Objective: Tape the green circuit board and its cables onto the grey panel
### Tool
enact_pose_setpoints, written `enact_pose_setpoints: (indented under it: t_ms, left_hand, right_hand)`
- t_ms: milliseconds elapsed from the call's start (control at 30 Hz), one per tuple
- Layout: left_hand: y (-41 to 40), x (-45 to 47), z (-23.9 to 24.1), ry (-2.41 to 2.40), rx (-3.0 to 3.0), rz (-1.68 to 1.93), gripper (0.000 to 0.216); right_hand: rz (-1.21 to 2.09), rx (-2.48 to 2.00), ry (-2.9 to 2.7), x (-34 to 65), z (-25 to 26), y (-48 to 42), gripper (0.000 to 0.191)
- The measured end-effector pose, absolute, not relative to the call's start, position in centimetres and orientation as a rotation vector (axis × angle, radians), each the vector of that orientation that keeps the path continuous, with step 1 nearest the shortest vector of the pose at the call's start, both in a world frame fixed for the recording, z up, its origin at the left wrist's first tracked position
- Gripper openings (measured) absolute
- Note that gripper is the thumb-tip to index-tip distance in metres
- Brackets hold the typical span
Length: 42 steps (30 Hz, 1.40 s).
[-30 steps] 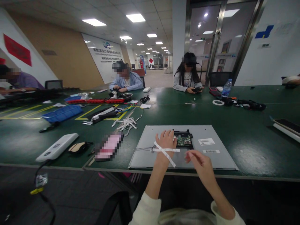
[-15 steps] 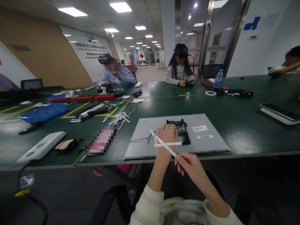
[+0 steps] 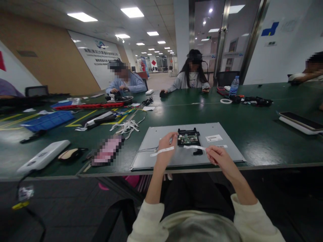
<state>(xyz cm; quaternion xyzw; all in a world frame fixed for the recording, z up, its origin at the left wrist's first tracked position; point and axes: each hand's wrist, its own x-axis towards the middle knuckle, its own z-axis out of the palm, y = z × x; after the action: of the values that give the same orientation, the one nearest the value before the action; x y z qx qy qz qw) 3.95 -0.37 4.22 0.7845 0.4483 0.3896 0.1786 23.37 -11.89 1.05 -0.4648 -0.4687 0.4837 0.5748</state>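
A grey metal panel lies flat near the front edge of the green table, with a small green circuit board in a black frame at its middle. My left hand pinches one white flat ribbon strip over the panel's left half. My right hand pinches the end of a second white strip that runs toward the circuit board. Thin grey wires leave the panel's left side.
A pile of white strips, a blurred pink object, a white device and a blue tray lie to the left. A flat screen is at right. Two people with headsets sit across the table, with a water bottle nearby.
The two crossed strips over my left wrist have come apart. My left hand has turned and now pinches one strip; my right hand has moved right and up with the other.
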Motion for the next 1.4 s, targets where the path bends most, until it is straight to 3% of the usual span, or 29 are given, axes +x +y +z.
enact_pose_setpoints:
  t_ms: [300, 633, 867, 1133, 1400]
  left_hand:
    - [-1.7, 6.7, 5.9, 0.74, 2.151, 0.647, 0.04]
    - [0.9, 6.0, 4.1, 1.022, 2.157, 0.717, 0.031]
    - [5.6, 9.1, 5.9, 1.29, 2.395, 0.825, 0.022]
    - [9.7, 12.6, 4.4, 1.5, 2.687, 0.476, 0.023]
    - [10.5, 13.3, 2.8, 1.411, 2.799, 0.38, 0.025]
  right_hand:
    - [1.012, -1.18, -1.39, 25.9, 2.4, -9.1, 0.044]
    - [0.641, -1.506, -1.571, 26.8, -0.1, -7.2, 0.044]
    - [0.402, -1.717, -1.592, 27.2, 2.0, -3.4, 0.044]
    - [0.224, -2.024, -1.682, 26.9, 1.5, 1.0, 0.043]
    - [0.137, -2.22, -1.696, 26.2, 0.3, 1.1, 0.042]
